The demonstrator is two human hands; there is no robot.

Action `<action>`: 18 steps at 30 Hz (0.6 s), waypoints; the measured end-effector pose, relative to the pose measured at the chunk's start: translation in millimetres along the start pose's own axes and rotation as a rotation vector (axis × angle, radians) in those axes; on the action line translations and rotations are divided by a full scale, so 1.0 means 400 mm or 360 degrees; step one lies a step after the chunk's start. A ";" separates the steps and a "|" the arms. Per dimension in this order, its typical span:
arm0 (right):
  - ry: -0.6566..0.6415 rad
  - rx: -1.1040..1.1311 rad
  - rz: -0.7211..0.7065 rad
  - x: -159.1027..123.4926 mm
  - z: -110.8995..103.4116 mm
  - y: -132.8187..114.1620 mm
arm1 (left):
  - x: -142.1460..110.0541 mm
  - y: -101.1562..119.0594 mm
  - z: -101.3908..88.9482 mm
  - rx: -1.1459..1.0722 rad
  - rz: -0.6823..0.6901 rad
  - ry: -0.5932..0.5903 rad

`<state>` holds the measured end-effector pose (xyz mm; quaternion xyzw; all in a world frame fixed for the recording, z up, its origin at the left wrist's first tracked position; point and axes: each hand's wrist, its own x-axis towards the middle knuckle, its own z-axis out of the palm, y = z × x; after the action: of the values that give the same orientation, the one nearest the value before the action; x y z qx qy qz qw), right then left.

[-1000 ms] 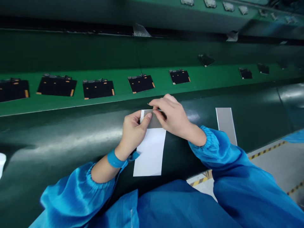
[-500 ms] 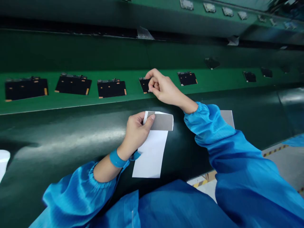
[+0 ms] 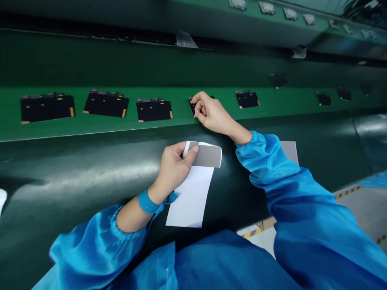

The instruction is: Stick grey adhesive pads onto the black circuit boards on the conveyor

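My left hand [image 3: 171,169] pinches the top left corner of a white backing sheet [image 3: 190,197] that lies on the dark green worktop [image 3: 75,177]. A grey strip [image 3: 205,155] is still stuck across the sheet's top end. My right hand [image 3: 211,112] reaches out to the light green belt [image 3: 181,121], fingers curled and pressed onto a black rectangular board [image 3: 191,103] there. The hand covers most of that board, and what the fingertips hold is hidden. Both arms wear blue sleeves, and a blue band circles the left wrist.
Several more black boards with orange tabs lie in a row on the belt, such as one [image 3: 153,109] left of my right hand and one [image 3: 247,99] to its right. A second grey sheet [image 3: 289,150] lies partly behind my right sleeve. Small grey parts [image 3: 267,7] line a higher shelf.
My right hand left the top of the white sheet and moved out to a black board on the belt. The boards have shifted to the right. The left hand kept its grip.
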<state>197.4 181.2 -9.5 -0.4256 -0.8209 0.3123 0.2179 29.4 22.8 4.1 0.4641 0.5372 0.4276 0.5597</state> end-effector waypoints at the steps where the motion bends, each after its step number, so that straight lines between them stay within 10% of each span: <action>1: 0.0004 -0.0013 -0.0005 -0.002 -0.002 0.004 | 0.000 0.000 0.000 -0.0007 -0.0002 -0.0002; 13: 0.0278 -0.0561 -0.0030 -0.027 -0.045 0.044 | 0.001 -0.010 -0.004 0.0019 0.0022 0.0010; 18: 0.0167 -0.0208 -0.0006 0.034 -0.028 -0.011 | 0.000 -0.008 0.001 0.0002 0.0021 -0.0012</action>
<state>194.6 194.3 3.0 -0.4533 -0.8277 0.2350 0.2329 29.9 22.2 0.9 0.4697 0.5323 0.4290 0.5586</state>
